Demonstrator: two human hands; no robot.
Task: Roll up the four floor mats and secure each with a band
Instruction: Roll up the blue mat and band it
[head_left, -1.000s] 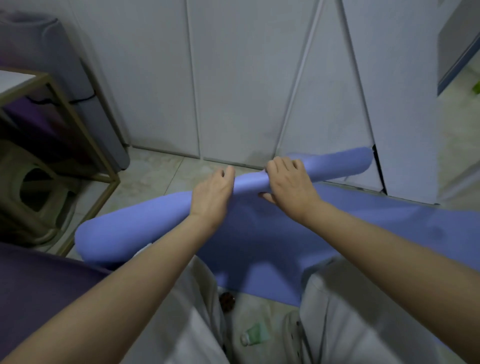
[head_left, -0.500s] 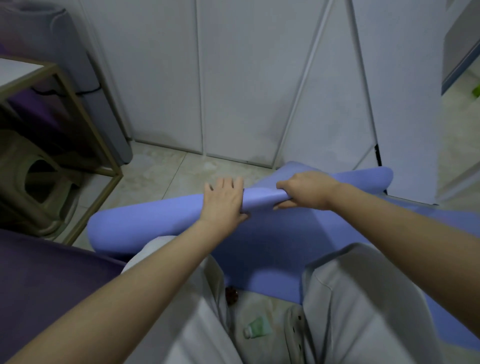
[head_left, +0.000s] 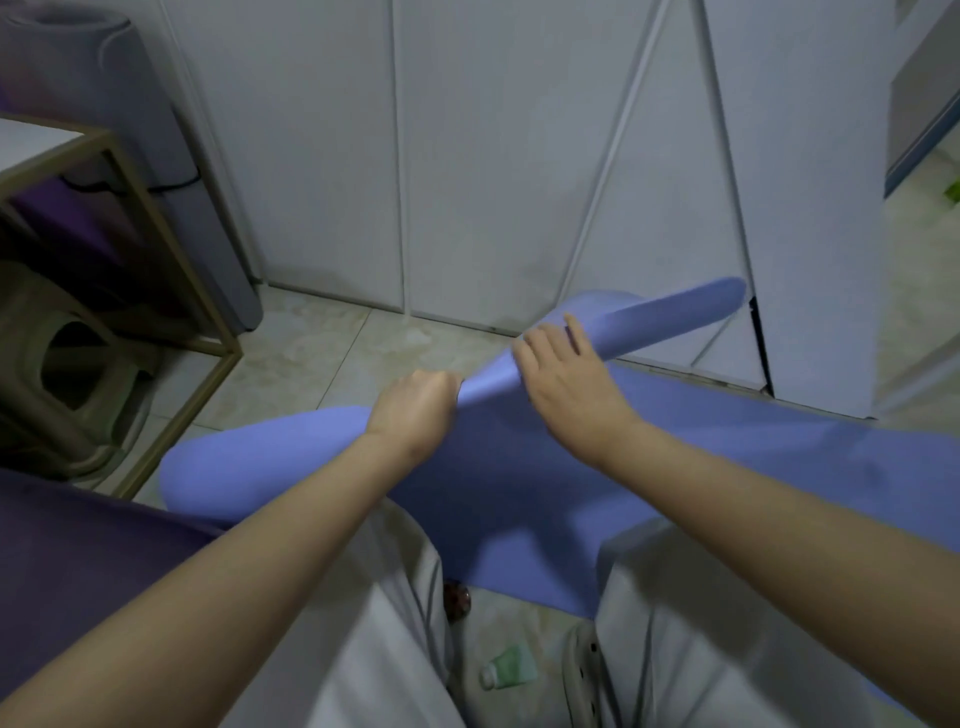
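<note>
A periwinkle-blue floor mat (head_left: 727, 457) lies on the tiled floor in front of my knees, its far end rolled into a long tube (head_left: 260, 462) running from lower left to upper right. My left hand (head_left: 415, 410) grips the roll near its middle, fingers curled over the top. Just to the right, my right hand (head_left: 566, 379) rests on the roll with its fingers spread flat over it. A dark purple mat (head_left: 67, 571) shows at the lower left. A grey rolled mat (head_left: 119, 104) with a dark band round it stands upright in the back-left corner.
White cabinet doors (head_left: 493, 156) close off the space right behind the roll. A gold-framed table (head_left: 171, 249) with a stool (head_left: 62, 364) under it stands at the left. A small green tube (head_left: 511, 673) and a dark round object (head_left: 457, 600) lie on the floor between my legs.
My left hand went from flat on the roll to curled round it. My right hand let go of its grip and now lies spread on the roll. The roll's right end tilted upward.
</note>
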